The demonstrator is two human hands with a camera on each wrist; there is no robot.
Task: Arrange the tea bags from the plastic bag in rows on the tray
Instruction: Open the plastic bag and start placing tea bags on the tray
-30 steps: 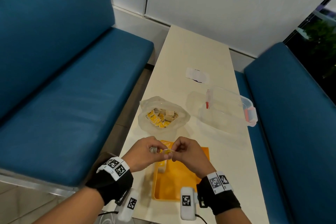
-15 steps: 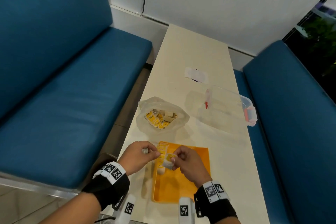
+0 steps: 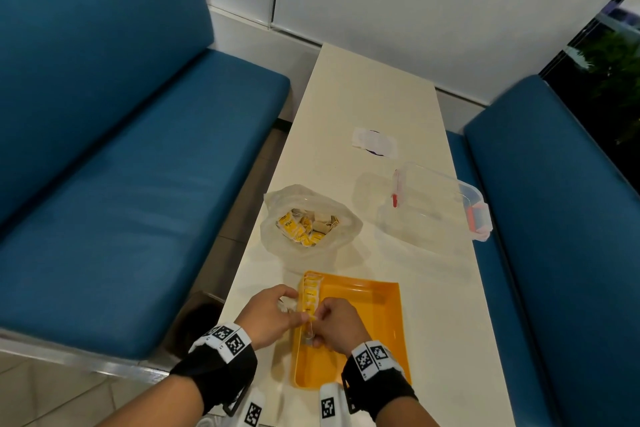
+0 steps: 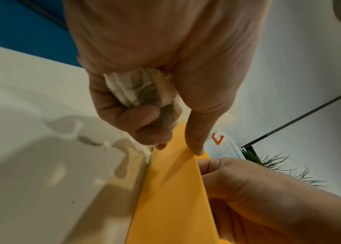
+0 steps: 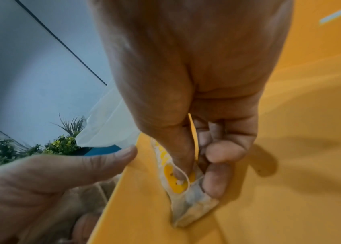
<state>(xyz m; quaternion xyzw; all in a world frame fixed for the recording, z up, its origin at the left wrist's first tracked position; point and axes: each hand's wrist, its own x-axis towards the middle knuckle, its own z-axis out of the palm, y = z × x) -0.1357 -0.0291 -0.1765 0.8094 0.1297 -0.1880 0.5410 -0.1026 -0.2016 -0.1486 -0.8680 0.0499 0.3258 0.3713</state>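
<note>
Lowered, right hand (image 5: 197,115) pinches tea bag (image 5: 188,203) (seemingly touching tray (image 5: 290,165)).

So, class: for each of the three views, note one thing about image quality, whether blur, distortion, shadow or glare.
Head view: wide-angle bending curves the table edges and benches. Left wrist view: the left hand casts soft grey shadows on the tabletop. Right wrist view: the right hand is close and soft-focused, its shadow falling on the orange tray, with a small bright reflection top right.
</note>
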